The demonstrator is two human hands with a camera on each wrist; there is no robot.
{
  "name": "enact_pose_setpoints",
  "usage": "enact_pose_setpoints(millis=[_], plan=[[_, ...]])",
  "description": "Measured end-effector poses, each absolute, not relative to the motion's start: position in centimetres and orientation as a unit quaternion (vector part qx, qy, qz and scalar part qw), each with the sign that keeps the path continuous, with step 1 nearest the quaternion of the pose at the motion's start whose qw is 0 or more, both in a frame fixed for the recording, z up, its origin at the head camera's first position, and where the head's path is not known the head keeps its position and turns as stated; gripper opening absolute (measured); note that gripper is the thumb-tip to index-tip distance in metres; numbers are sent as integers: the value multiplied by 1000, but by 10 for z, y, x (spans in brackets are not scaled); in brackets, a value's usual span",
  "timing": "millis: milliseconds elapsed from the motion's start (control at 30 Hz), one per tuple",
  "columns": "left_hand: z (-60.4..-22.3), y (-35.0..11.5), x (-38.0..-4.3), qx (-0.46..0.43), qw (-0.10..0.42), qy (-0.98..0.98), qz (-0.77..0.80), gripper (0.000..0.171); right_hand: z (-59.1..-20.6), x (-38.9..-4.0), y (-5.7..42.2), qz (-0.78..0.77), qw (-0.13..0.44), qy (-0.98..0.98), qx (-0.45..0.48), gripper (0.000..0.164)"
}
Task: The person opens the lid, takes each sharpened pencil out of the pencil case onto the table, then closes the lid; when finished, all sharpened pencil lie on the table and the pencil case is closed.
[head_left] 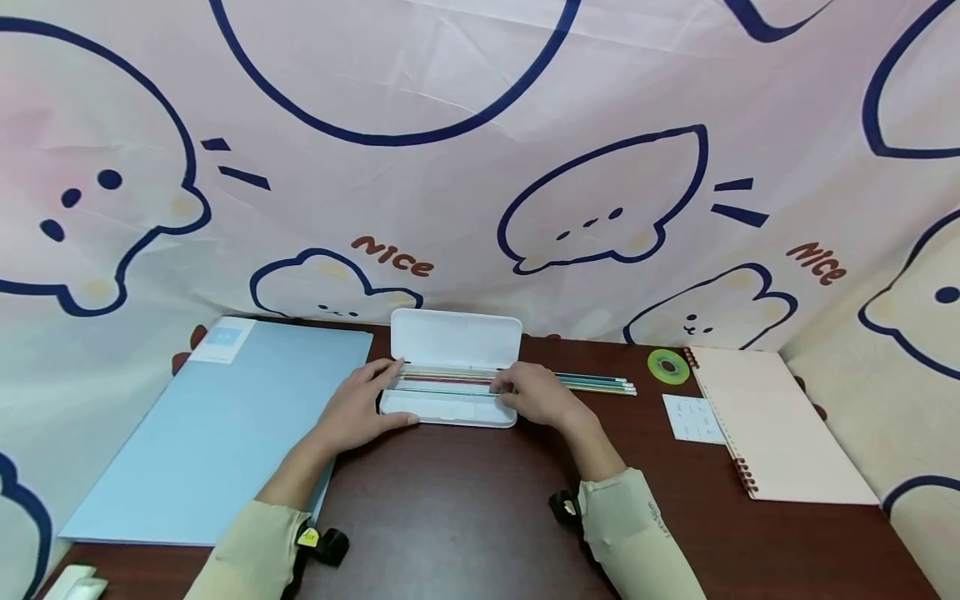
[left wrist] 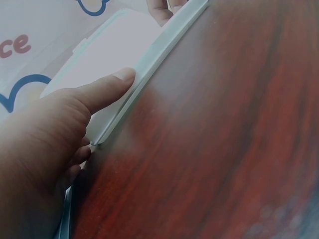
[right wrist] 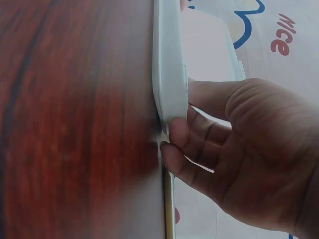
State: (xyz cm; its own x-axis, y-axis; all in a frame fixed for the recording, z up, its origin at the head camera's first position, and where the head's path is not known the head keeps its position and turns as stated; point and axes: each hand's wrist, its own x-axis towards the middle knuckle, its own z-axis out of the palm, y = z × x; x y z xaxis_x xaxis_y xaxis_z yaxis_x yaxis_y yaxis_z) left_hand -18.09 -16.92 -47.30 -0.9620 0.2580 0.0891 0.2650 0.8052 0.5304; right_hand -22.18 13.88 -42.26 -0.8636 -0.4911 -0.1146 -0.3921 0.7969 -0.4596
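A white pencil case (head_left: 450, 408) lies on the dark wooden table with its lid (head_left: 456, 337) raised at the back. Several thin pencils (head_left: 450, 379) are in its tray. My left hand (head_left: 360, 408) holds the case's left end, thumb on the front rim and fingers at the far side. At the right end is my right hand (head_left: 536, 392), its thumb (right wrist: 212, 97) over the rim and its fingertips curled against the outer end. More pencils (head_left: 600, 382) lie to the right, their near portion hidden behind this hand.
A large light-blue folder (head_left: 225, 433) lies on the left. At the right are a green tape roll (head_left: 667, 366), a small white card (head_left: 692, 418) and a spiral notebook (head_left: 780, 425). A pale green object (head_left: 77, 583) sits at the lower left corner. Printed cloth hangs behind the table.
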Motion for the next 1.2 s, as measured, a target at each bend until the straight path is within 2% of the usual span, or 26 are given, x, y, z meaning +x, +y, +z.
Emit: enact_pose_setpoints(millis=[267,667,1000,1200], plan=[[-470,-169,-183,-136,3,-950,-282,97,-417,-222,141,-219,100,945,-223,12],[-473,-169,-183,-134,5,-952,-273,97,-411,-225,164,-250,79,941,-214,12],[-474,-166,-183,-135,4,-951,-277,98,-401,-224,210,-285,76,937,-186,7],[-473,-168,-182,-135,9,-950,-280,97,-399,-222,250,-295,68,938,-166,14]])
